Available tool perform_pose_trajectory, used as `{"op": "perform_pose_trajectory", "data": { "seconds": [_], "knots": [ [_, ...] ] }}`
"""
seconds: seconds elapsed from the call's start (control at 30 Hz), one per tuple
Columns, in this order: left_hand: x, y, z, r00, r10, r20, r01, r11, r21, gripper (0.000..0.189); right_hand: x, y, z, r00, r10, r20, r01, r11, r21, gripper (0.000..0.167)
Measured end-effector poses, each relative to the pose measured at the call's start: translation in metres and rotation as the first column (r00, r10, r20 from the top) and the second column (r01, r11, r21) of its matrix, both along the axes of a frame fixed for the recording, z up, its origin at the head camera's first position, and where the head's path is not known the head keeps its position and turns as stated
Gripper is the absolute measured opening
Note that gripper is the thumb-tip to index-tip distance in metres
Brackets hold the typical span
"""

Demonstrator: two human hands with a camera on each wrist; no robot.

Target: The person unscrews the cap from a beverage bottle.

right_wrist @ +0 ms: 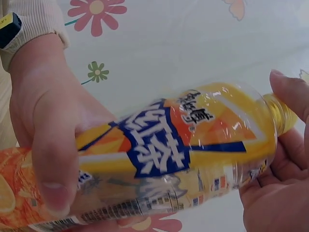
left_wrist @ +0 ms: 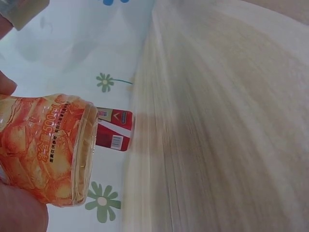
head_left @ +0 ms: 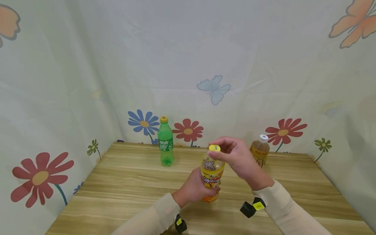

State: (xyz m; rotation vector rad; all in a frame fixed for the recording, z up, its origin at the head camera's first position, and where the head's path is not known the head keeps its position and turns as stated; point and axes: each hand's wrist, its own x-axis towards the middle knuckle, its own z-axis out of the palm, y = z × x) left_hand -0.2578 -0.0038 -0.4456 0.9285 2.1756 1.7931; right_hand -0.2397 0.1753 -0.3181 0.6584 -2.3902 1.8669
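Observation:
My left hand (head_left: 194, 187) grips the lower part of a plastic iced tea bottle (head_left: 211, 179) with a yellow and orange label. Held slightly tilted, the bottle has its base (left_wrist: 84, 154) raised off the table in the left wrist view. At the top, the thumb and fingers of my right hand (head_left: 238, 160) pinch the yellow cap (head_left: 214, 148). In the right wrist view the left thumb (right_wrist: 55, 169) lies across the label, and the clear shoulder of the bottle (right_wrist: 246, 104) shows near the right fingers.
A green soda bottle (head_left: 166, 143) with a yellow cap stands at the back left of the wooden table (head_left: 123, 182). Behind my right hand stands a brown drink bottle (head_left: 260, 150) with a white cap. A red item with a barcode (left_wrist: 114, 129) shows past the held bottle. Flower-printed cloth (head_left: 164, 49) surrounds the table.

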Motion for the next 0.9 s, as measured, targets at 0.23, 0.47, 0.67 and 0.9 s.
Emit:
{"op": "perform_pose_trajectory", "data": {
  "seconds": [0.23,0.47,0.67,0.9],
  "knots": [
    [0.0,-0.001,0.0,1.0,-0.024,-0.014,0.025,1.0,0.014,0.052,-0.004,0.006,-0.001,0.993,0.115,0.015,-0.115,0.993,0.02,0.03],
    [-0.001,0.0,0.0,0.999,-0.044,0.01,0.043,0.999,0.028,0.051,-0.004,0.006,-0.004,0.987,0.161,0.014,-0.16,0.987,-0.032,0.036],
    [-0.001,0.0,0.002,1.0,-0.014,0.009,0.014,1.0,0.006,0.054,0.0,-0.002,-0.007,0.999,0.051,-0.017,-0.052,0.993,-0.109,0.04],
    [0.001,0.001,0.003,1.0,0.006,-0.02,-0.006,1.0,-0.01,0.051,0.008,-0.014,-0.005,0.995,-0.097,0.032,0.1,0.986,-0.132,0.032]
  ]
}}
